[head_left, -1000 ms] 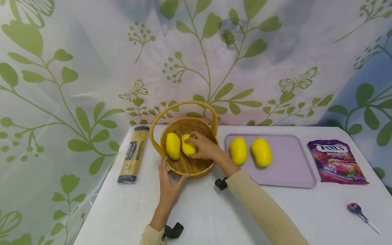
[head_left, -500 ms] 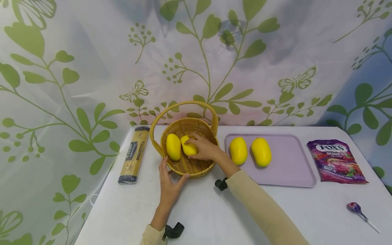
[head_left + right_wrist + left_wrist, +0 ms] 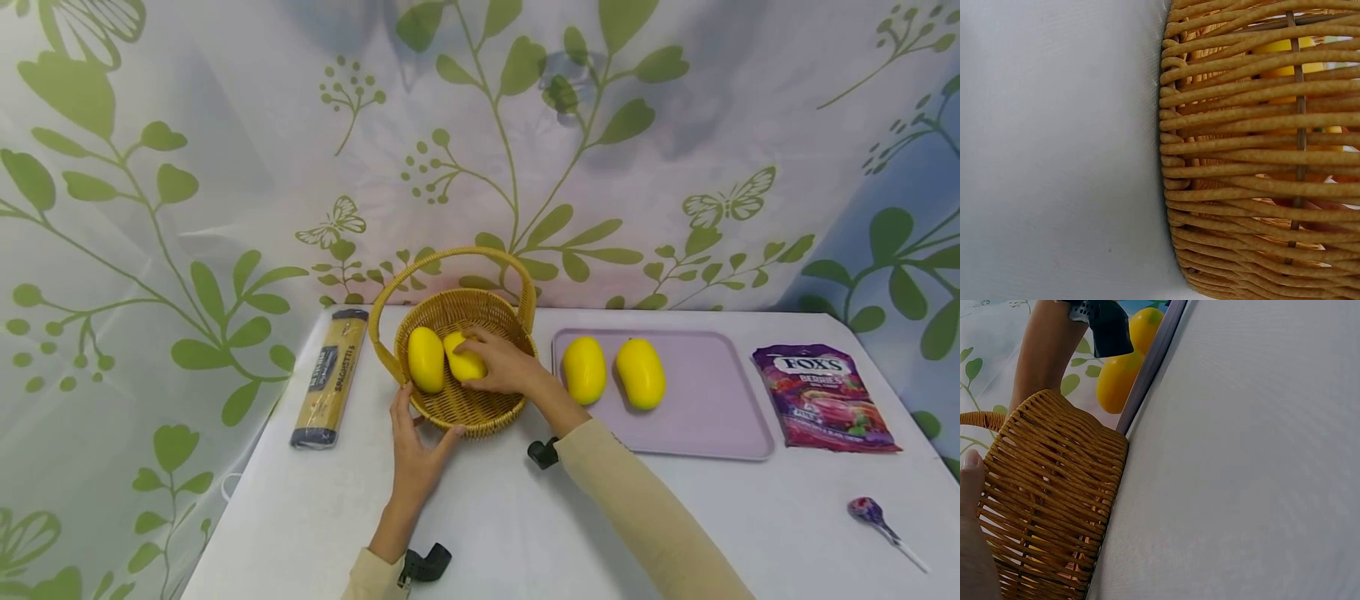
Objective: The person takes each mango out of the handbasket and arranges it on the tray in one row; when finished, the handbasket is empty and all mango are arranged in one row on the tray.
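Observation:
My right hand [image 3: 498, 362] reaches inside a round wicker basket [image 3: 480, 423], its fingers gripping a yellow mango [image 3: 463, 365]. Just left of that mango lies another mango [image 3: 426, 360], also in the basket. Against the basket's front left side rests my left hand [image 3: 418, 462], fingers and thumb spread along the outer wall. In the left wrist view, the thumb [image 3: 969, 481] touches the weave. Through gaps in the basket wall [image 3: 1241, 150], the right wrist view shows bits of yellow; the hand's grip is mostly hidden there.
Right of the basket, a lilac tray [image 3: 712, 400] bears two mangoes [image 3: 584, 371]. Beyond it are a purple Fox's candy bag [image 3: 825, 398] and a lollipop [image 3: 870, 511]. A spaghetti pack [image 3: 330, 379] lies at left. The basket's handle [image 3: 450, 254] arches above its back.
The mango in my right hand and the one beside it have shifted slightly within the basket and now sit close together. My left hand stays at the basket's side.

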Demonstrator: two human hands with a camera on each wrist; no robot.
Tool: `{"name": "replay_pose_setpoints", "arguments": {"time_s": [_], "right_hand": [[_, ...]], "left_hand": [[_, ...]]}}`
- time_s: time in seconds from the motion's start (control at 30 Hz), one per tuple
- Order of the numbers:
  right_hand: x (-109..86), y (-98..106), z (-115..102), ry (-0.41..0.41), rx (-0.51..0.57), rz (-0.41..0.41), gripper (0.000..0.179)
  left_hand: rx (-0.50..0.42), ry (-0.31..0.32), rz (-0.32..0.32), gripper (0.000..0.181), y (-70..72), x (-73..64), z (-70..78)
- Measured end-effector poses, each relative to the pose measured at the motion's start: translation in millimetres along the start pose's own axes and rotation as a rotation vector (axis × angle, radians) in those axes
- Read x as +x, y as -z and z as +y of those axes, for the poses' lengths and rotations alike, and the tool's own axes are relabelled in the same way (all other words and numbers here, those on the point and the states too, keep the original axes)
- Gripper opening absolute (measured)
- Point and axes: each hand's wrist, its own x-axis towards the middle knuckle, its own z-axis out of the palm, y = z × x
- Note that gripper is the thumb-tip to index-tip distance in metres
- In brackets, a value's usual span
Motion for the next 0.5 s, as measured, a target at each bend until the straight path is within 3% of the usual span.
{"name": "replay_pose_setpoints", "arguments": {"time_s": [0.3, 0.5], "right_hand": [[-1.8, 1.0, -3.1, 0.004, 0.005, 0.027, 0.056], [-5.5, 3.2, 0.2, 0.021, 0.019, 0.110, 0.054]], "left_hand": [[-0.014, 0.014, 0.000, 0.099, 1.5, -1.0, 0.3], [-0.040, 0.006, -0.009, 0.099, -0.7, -0.4, 1.6]]}}
